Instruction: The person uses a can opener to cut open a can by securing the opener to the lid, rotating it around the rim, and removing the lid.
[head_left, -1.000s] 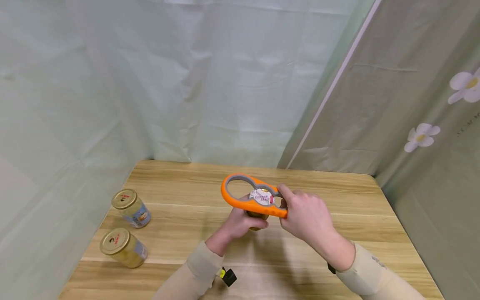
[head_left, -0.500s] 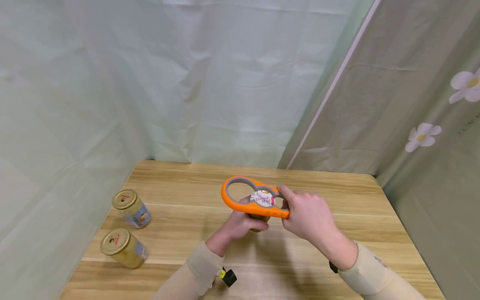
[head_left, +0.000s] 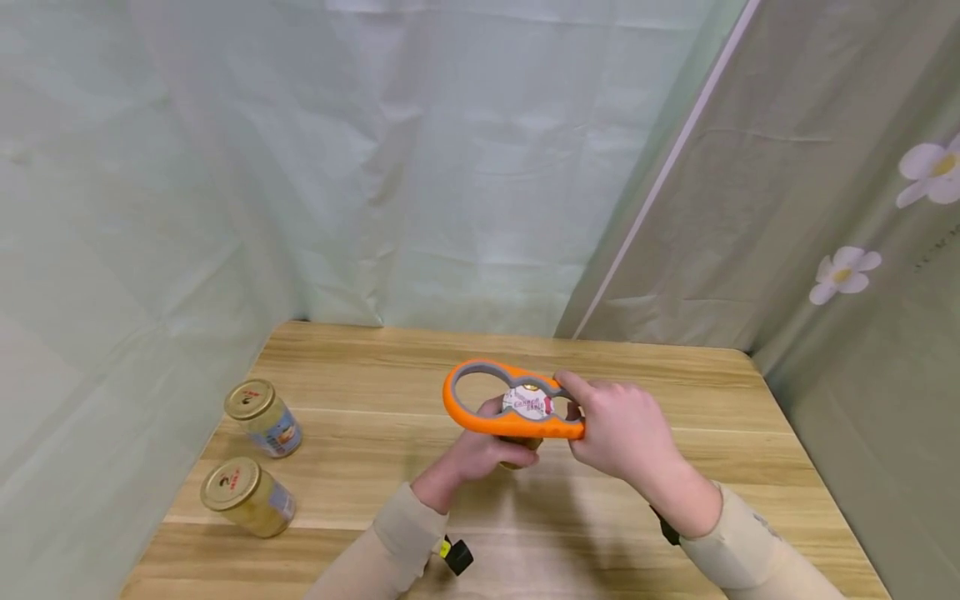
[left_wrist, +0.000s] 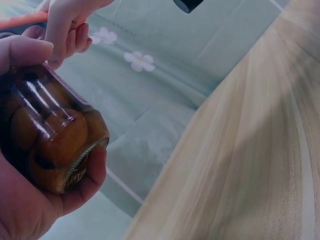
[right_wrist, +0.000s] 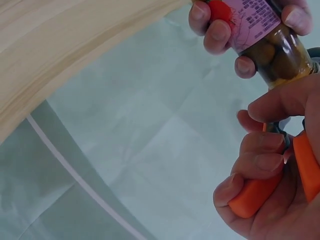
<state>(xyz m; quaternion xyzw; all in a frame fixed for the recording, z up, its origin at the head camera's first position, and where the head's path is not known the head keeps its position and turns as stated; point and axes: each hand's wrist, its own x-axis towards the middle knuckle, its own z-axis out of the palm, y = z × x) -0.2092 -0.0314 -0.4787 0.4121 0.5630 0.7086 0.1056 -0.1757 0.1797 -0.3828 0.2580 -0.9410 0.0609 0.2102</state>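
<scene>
My left hand (head_left: 480,454) grips a glass jar (left_wrist: 55,127) of round brown pieces, its fingers wrapped round the side and one curled under the base. A pink and red label (right_wrist: 252,22) shows on the jar in the right wrist view. Over the table, an orange jar opener (head_left: 525,427) with grey inner edges sits around the jar's white printed lid (head_left: 528,403). My right hand (head_left: 626,429) holds the opener by its handle end, fingers curled round both orange arms (right_wrist: 255,195). The opener's larger loop juts out to the left past the lid.
Two jars with gold lids and pale contents stand at the table's left side, one jar (head_left: 270,425) behind the other jar (head_left: 258,504). The wooden table (head_left: 720,400) meets pale curtains (head_left: 465,208) at its back and sides.
The opener and jar have come slightly nearer to me, the opener's loop end dropping more than its handle end. My right hand has shifted a little to the right; both hands keep their grip.
</scene>
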